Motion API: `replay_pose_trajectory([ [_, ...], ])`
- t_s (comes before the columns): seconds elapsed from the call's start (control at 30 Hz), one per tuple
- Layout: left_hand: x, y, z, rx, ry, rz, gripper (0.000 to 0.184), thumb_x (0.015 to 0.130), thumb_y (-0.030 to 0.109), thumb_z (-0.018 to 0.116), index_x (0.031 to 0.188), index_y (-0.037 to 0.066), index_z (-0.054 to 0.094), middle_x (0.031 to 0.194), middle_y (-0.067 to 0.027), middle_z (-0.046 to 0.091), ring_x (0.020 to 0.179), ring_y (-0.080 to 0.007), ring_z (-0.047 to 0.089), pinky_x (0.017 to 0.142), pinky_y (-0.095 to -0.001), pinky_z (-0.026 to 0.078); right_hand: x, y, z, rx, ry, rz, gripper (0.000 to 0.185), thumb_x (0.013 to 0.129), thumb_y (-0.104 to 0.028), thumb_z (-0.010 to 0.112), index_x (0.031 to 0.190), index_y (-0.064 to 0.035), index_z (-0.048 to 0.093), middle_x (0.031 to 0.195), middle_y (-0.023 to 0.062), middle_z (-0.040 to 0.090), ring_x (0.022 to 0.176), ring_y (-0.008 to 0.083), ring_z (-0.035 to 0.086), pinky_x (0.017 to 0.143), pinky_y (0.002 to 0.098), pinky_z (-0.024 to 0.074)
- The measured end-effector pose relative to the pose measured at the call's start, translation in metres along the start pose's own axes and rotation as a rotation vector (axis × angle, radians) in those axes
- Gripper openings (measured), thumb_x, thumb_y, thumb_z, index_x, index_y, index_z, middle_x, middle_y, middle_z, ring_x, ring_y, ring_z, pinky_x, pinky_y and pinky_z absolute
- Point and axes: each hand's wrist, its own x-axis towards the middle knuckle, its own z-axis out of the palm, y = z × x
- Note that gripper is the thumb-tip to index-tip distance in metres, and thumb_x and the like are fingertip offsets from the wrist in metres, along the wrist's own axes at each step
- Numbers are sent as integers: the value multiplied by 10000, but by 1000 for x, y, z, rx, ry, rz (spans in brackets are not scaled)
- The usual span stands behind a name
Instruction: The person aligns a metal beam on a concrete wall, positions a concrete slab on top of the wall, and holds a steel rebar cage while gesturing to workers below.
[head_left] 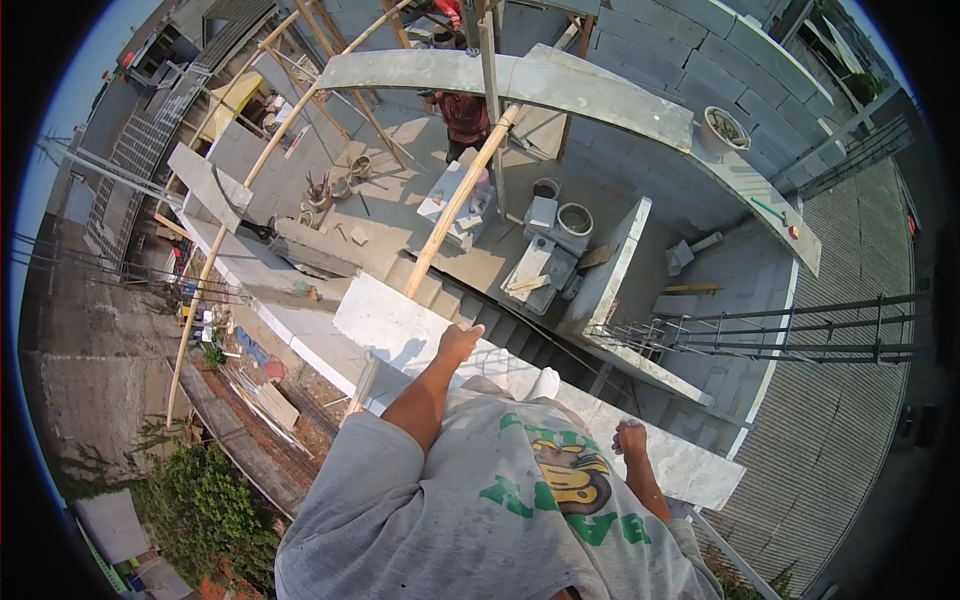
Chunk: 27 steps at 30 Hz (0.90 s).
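My left hand (459,344) is held out over a long pale plank (390,315), its fingers curled in and nothing showing in them. On the other side, my right hand (630,438) hangs near the same plank, closed into a loose fist with no object visible. Below my grey shirt (440,500), one white-covered foot (545,384) shows on the plank. A bamboo pole (462,200) slants away from the plank beyond my left hand.
A drop opens past the plank, with stairs (480,318) and a lower floor. Steel rebar (790,335) juts in from the right. A curved plank (420,70) crosses ahead, with a bucket (724,132) at its right. Another person (463,125) stands below. Buckets (575,219) and blocks stand there.
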Motion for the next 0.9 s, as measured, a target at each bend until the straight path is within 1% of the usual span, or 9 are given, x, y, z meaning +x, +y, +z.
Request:
replay_pose_trajectory([
  [0.13,3,-14,-1,134,4,45,483,774,438,663,620,-11,574,519,-103,558,454,-218,550,466,-354,435,4,0,2,-32,-3,-18,198,839,-171,473,806,11,543,556,94,530,390,187,520,332,304,401],
  [0.17,23,-35,1,260,44,44,547,762,487,647,665,-50,608,581,-162,606,536,-276,615,539,-381,479,5,-2,4,-37,-4,-23,197,838,-170,475,805,11,542,555,95,530,389,188,520,331,304,401],
  [0.27,36,-52,4,238,64,43,563,752,497,650,684,-61,623,624,-187,628,606,-301,645,597,-393,498,4,-11,4,-47,-8,-36,192,835,-167,478,801,11,541,553,97,529,388,188,521,330,306,402],
  [0.3,22,-40,0,195,15,33,547,752,494,650,672,-47,628,623,-184,629,618,-303,648,613,-397,499,3,-15,3,-45,-9,-39,190,834,-167,479,799,10,541,553,97,529,388,188,522,331,307,403],
  [0.37,29,-48,1,205,17,41,534,759,487,641,662,-38,628,617,-183,626,611,-301,645,606,-395,498,4,-19,4,-50,-7,-56,183,828,-164,479,787,5,538,552,99,527,384,189,519,326,307,403],
  [0.5,8,-33,-1,231,0,84,496,789,456,613,620,-10,616,578,-164,607,553,-281,625,573,-387,492,7,-26,0,-73,2,-87,166,808,-155,479,763,-5,533,550,103,523,376,192,513,317,309,404],
  [0.6,-17,-15,-4,134,-62,94,373,831,357,637,668,34,547,523,-51,505,414,-161,472,397,-319,387,6,-27,-1,-83,-1,-98,160,796,-148,481,751,-4,533,546,102,521,375,197,513,320,312,408],
  [0.8,-17,-21,-4,158,-63,52,384,831,370,620,671,27,554,536,-62,527,430,-180,499,422,-331,416,11,-27,-2,-76,-20,-90,157,788,-140,481,733,-2,532,547,106,521,382,208,521,325,324,413],
  [0.9,-11,-29,-1,217,-32,140,387,832,374,609,690,16,569,554,-76,544,443,-189,516,436,-341,427,9,-32,-4,-89,-22,-104,157,789,-141,483,733,-2,532,548,108,522,389,209,527,330,330,417],
])
